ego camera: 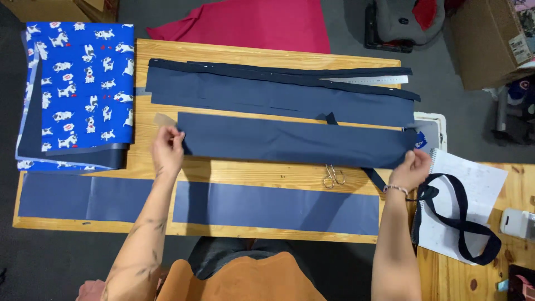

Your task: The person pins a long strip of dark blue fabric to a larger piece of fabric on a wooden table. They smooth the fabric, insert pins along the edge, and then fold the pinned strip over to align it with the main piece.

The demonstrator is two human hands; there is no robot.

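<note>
Wooden worktable (262, 177) boards carried long navy pieces as a person stretched one dark blue fabric strip (295, 140) across the middle. The left hand (168, 147) pinched the strip's left end between closed fingers, while the right hand (413, 166) gripped its right end at the table's edge. Small scissors (333, 176) lay just below the strip, near a flat blue panel (275, 208) along the front edge. Wider navy cloth (278, 92) and a steel ruler (370, 80) lay behind. Blue dog-print fabric (83, 83) sat at far left; a looped dark strap (462, 214) rested on a notepad (473, 189) at right.
</note>
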